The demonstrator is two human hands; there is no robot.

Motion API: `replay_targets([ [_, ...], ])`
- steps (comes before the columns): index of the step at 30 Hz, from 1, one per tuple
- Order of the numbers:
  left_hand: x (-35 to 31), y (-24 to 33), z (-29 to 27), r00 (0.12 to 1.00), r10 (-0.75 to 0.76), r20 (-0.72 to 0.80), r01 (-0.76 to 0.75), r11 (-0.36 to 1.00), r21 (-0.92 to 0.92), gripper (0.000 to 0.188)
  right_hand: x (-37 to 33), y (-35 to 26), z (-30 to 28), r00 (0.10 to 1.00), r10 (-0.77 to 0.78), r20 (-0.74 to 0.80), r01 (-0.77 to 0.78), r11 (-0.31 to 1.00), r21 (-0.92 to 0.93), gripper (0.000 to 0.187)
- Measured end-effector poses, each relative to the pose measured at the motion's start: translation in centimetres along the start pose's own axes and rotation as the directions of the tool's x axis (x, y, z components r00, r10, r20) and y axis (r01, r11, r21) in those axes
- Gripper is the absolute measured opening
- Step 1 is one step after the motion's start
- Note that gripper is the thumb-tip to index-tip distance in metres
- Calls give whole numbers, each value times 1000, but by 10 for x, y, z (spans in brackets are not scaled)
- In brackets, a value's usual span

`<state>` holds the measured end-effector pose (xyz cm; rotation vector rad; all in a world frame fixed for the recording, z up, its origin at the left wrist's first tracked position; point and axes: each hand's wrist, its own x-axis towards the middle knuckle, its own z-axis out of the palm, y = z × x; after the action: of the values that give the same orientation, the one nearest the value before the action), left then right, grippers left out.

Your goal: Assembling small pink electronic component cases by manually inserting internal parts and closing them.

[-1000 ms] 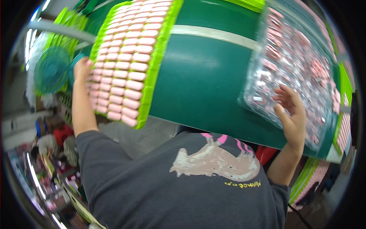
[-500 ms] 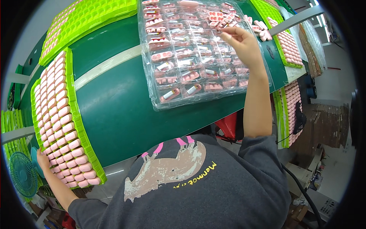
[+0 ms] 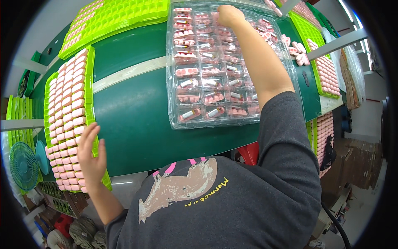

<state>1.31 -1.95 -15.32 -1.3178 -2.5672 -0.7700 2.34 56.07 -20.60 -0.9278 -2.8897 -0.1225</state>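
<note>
My left hand is raised at the right edge of the left lime-green tray, fingers stretched and apart, holding nothing. Rows of pink-and-white oblong cases fill that tray. At the far part of a clear plastic blister tray, my right hand has its fingers curled closed around the end of a pink oblong case, mostly hidden by the hand. The blister tray's compartments hold pink pieces and small clear tubes with white labels. My right forearm covers part of its right side.
More lime-green trays stand at the back left and at the right. Loose pink cases lie on the green table right of the blister tray. Grey metal bars cross both sides. A teal fan is at far left.
My right hand has moved from the pile of pink pieces at the right toward the far middle of the blister tray. My left hand has come off the tray's outer left edge to its right side.
</note>
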Motion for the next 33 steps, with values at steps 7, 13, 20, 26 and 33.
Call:
replay_targets([
  [7,22,45,37,998,56,-32,-64,940,-336,24,-70,-27,-84,994,63,-90,-44,980,195,22],
  [13,39,74,88,957,-150,249,275,190,-942,32,-187,-87,-112,754,-466,-463,654,600,460,22],
  [20,51,94,110,585,357,728,789,-459,-409,90,-291,-129,-100,790,-470,-394,588,400,703,28],
  [26,39,97,116,575,438,691,776,-559,-292,85,-305,-137,-80,772,-438,-460,627,410,662,29],
  [33,41,107,115,613,98,784,719,-481,-502,67,-311,-133,-61,817,-236,-526,572,454,684,36],
])
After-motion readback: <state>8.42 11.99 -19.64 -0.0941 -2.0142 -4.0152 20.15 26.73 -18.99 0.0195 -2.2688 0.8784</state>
